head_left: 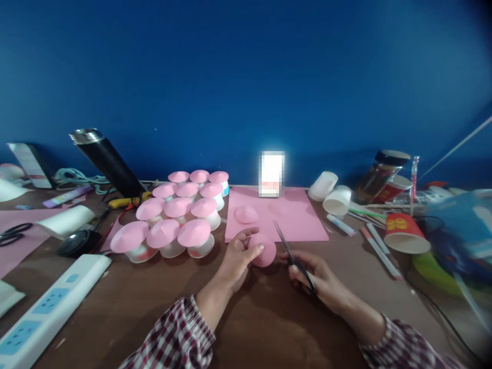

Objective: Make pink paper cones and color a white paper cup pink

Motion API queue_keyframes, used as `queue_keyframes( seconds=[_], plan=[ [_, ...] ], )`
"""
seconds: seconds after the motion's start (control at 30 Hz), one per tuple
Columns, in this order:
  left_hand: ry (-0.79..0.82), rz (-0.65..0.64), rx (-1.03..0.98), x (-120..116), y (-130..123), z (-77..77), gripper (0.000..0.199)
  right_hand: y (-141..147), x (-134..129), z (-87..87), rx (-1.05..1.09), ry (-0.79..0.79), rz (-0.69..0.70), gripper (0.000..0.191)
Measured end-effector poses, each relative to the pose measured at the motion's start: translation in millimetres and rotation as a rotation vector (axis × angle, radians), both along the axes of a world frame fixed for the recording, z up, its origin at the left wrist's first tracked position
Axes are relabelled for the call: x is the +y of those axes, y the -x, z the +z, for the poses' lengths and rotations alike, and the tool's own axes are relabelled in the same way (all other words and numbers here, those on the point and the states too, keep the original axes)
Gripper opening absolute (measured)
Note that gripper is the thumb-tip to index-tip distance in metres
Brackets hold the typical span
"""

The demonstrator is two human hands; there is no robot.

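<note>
My left hand (237, 261) pinches a round pink paper disc (266, 253) between thumb and fingers, just above the table's middle. To its right, my right hand (313, 277) is closed around the handles of dark scissors (291, 256), whose blades point up and away from me, apart from the disc. Behind both hands lies a pink paper sheet (300, 225). On that sheet sits a shallow pink paper cone (246, 215). Several paper cups topped with pink cones (194, 233) stand in rows to the left of my left hand.
At left are a white power strip (57, 307), a leaning black flask (111, 164) and a second pair of scissors (15, 233). White paper cups (337, 200), markers (380, 253), a red paper cup (406, 233) and a lidded bottle (380, 177) lie at right. A bright phone-like screen (271, 174) stands behind the sheet.
</note>
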State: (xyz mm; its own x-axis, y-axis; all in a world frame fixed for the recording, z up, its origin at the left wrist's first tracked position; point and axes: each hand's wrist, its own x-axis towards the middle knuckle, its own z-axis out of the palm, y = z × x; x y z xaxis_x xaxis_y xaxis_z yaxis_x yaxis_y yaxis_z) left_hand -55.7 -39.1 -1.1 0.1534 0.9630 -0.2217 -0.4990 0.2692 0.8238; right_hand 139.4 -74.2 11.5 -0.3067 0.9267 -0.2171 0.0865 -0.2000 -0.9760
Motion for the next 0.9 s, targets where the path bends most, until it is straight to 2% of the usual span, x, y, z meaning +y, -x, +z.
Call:
queue_keyframes(
  seconds=[0.27,0.4,0.47,0.53,0.63,0.73,0.83,0.9],
  plan=[
    [-0.011,-0.016,-0.014,-1,0,-0.9,0.052,5,-2,-5.5,-0.074,-0.120,0.045,0.037],
    [0.064,0.073,-0.093,0,1,3.1,0.048,3,0,-10.2,-0.161,-0.200,-0.106,0.035],
    [0.112,0.121,-0.135,2,3,4.3,0.043,-6,5,-10.2,-0.281,-0.271,-0.180,0.032],
    [0.140,0.139,-0.171,5,4,4.3,0.039,-18,12,-5.1,-0.438,-0.377,-0.189,0.028],
    [0.111,0.126,-0.202,6,5,3.6,0.037,-37,20,12.8,-0.689,-0.479,-0.077,0.023],
    [0.054,0.097,-0.217,6,4,3.4,0.039,-50,24,31.9,-0.926,-0.504,0.026,0.017],
    [0.025,0.084,-0.219,5,3,3.9,0.039,-59,25,38.6,-1.040,-0.531,0.145,0.022],
    [0.013,0.083,-0.217,5,3,4.0,0.038,-63,25,37.9,-1.080,-0.559,0.145,0.031]
  ],
)
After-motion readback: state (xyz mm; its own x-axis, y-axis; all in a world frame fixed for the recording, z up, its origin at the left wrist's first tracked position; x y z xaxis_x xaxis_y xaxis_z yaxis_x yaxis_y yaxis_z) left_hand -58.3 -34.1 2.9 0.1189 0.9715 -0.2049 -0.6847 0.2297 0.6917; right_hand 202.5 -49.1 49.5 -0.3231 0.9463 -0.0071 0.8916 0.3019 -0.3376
